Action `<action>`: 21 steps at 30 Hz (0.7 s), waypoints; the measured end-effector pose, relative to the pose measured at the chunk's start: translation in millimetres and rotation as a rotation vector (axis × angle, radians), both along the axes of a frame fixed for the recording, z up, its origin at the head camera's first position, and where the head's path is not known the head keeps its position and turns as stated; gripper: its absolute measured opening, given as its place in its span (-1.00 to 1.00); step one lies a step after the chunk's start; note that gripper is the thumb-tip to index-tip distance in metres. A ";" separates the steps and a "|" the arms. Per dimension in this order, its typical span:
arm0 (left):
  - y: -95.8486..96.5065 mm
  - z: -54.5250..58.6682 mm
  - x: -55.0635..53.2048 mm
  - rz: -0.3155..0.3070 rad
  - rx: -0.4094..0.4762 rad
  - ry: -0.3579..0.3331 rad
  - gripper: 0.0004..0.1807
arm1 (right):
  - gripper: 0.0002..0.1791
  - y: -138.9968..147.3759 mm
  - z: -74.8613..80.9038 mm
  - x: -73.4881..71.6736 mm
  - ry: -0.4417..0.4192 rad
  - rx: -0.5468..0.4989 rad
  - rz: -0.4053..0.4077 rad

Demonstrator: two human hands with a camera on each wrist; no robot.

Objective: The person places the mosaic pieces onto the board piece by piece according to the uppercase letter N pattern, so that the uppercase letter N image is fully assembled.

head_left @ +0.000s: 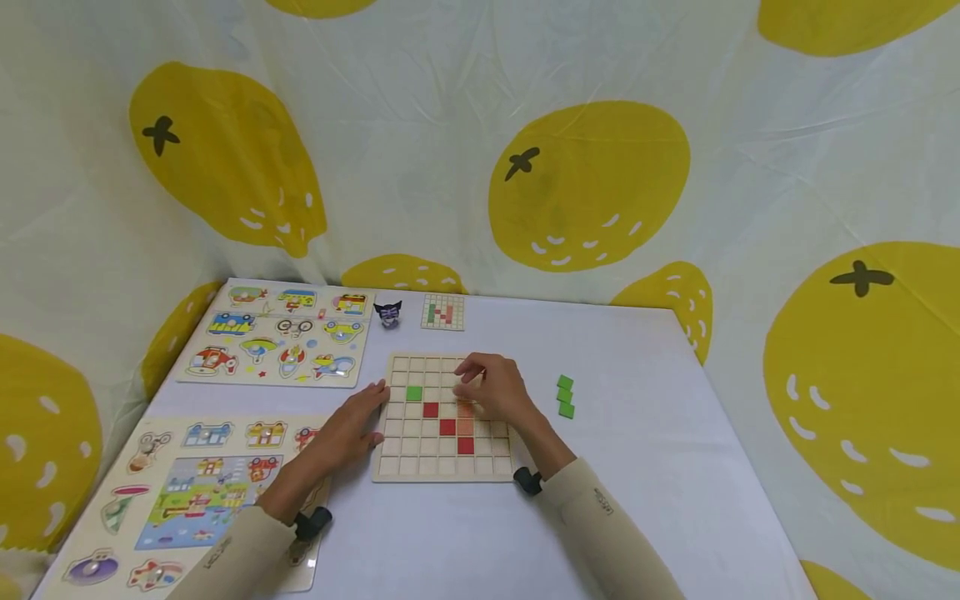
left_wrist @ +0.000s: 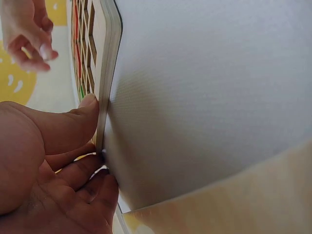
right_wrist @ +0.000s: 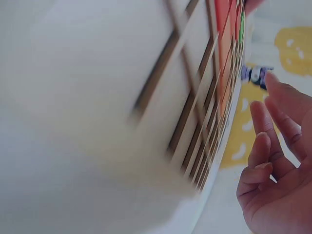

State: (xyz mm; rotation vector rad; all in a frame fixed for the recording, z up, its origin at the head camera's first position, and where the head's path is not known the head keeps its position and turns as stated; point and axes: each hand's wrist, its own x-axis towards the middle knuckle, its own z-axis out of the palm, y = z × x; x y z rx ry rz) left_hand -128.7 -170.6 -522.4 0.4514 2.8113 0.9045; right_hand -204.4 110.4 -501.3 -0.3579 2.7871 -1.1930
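Observation:
A square wooden grid board (head_left: 442, 478) lies on the table, holding a green tile (head_left: 414, 393), three red tiles (head_left: 447, 427) on a diagonal and orange tiles (head_left: 465, 427) in a column. At the board's left edge rests my left hand (head_left: 343, 429); its thumb (left_wrist: 73, 124) touches the side in the left wrist view. My right hand (head_left: 495, 387) hovers over the board's upper right part, fingers loosely bent. Thumb and fingers (right_wrist: 261, 146) stand apart in the right wrist view, with nothing between them. It hides some cells in the head view.
Three loose green tiles (head_left: 565, 396) lie right of the board. Behind it are a small pattern card (head_left: 442, 312) and a dark-eared figurine (head_left: 388, 314). Two wooden picture puzzles, a vehicle one (head_left: 273, 333) and a larger one (head_left: 157, 442), lie at left. A lemon-print curtain (head_left: 420, 167) hangs behind.

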 end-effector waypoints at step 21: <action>0.2 1.5 0.6 0.004 0.000 -0.028 -0.15 | -0.70 114.5 -6.4 6.5 0.043 0.083 -0.168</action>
